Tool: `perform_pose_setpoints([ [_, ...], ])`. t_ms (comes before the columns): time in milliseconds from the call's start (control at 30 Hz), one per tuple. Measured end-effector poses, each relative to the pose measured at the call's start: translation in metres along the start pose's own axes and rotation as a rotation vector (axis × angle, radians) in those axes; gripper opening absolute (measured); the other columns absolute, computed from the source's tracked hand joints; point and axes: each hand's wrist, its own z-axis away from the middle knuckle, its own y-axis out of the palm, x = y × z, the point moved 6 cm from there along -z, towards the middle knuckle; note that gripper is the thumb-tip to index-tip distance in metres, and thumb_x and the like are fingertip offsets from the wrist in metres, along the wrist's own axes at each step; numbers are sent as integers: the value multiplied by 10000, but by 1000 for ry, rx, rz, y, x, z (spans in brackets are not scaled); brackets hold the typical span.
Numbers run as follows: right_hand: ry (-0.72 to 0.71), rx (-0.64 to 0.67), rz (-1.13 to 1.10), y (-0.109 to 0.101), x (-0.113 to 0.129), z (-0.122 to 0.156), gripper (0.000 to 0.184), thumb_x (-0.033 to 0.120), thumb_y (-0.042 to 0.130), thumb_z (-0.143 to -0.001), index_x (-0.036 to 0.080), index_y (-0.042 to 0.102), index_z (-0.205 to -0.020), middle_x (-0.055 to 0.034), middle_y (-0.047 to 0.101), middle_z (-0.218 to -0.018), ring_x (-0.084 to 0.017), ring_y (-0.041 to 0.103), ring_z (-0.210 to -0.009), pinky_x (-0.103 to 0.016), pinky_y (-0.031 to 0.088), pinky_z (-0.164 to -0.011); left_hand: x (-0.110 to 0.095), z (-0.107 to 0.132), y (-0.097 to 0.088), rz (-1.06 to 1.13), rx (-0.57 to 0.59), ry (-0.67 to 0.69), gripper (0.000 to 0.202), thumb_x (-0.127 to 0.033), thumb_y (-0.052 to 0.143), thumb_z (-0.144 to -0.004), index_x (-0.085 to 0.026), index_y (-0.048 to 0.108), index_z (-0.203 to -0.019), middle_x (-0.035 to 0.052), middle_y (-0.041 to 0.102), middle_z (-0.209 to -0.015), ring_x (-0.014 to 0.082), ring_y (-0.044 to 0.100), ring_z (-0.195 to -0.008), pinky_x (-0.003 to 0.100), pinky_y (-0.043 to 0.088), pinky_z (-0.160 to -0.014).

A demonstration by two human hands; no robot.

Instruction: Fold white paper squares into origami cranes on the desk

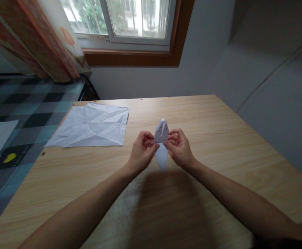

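Between my two hands, over the middle of the wooden table point(192, 114), is a small piece of folded white paper point(161, 132). Its upper part rises to a point and shows creases; a second pointed flap hangs below toward me. My left hand point(145, 148) pinches its left edge between thumb and fingers. On the opposite edge, my right hand point(179, 147) grips it in the same way, thumb near the middle fold. The fingers behind the paper are partly hidden.
Creased white sheets point(96, 126) lie stacked at the table's back left. Beyond the left edge is a bed with a checked cover point(37, 103), holding white paper point(0, 138). A window point(138, 20) and curtain point(49, 41) stand behind; a wall point(275, 100) runs along the right.
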Motion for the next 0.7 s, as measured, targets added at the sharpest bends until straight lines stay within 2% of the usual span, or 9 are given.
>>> perform_pose_setpoints([
  [100,-39,34,88,2,3,3,234,330,756,-787,241,582,-915,30,633,-791,-112,596,-647,-242,470,-605,-3,1,2,-22,42,36,333,-186,734,-705,-209,559,-988,-17,636,-846,112,605,-707,236,479,-664],
  [200,-116,21,199,1,9,7,171,314,723,-834,247,610,-942,26,621,-775,-126,587,-654,-261,465,-608,-11,2,3,-159,69,113,159,-177,688,-766,-195,617,-906,-4,639,-811,128,601,-737,249,474,-683],
  [267,-221,-14,286,0,18,10,173,285,722,-835,260,620,-972,9,629,-849,-147,599,-729,-285,484,-657,-17,3,3,-282,76,179,33,-177,660,-805,-186,655,-836,15,640,-811,136,592,-746,256,468,-678],
  [333,-337,-32,386,1,28,12,174,268,729,-824,269,640,-974,-13,631,-932,-175,602,-821,-313,496,-706,-22,4,4,-371,74,235,51,-169,647,-821,-189,693,-833,27,645,-824,143,589,-755,262,466,-675],
  [433,-442,6,508,5,38,14,75,267,718,-831,267,679,-896,-32,635,-940,-208,600,-888,-352,502,-761,-27,5,4,-438,62,281,170,-114,623,-804,-206,732,-898,20,644,-810,139,579,-730,260,463,-661],
  [500,-451,20,522,6,40,15,22,273,689,-859,259,679,-844,-34,653,-910,-217,613,-894,-373,500,-804,-32,6,3,-489,16,315,185,-116,632,-795,-218,748,-897,29,642,-842,150,581,-765,274,472,-687],
  [600,-375,-49,473,0,35,16,75,309,670,-880,253,641,-839,-11,666,-820,-198,616,-792,-358,497,-765,-37,9,2,-528,-39,334,51,-215,697,-798,-217,746,-815,58,654,-945,189,594,-883,317,487,-771],
  [700,-247,-65,315,-2,23,15,131,365,670,-881,261,596,-910,18,650,-762,-160,599,-688,-309,488,-677,-29,8,7,-442,44,203,139,-281,674,-834,-197,679,-724,19,645,-751,152,571,-706,279,460,-655],
])
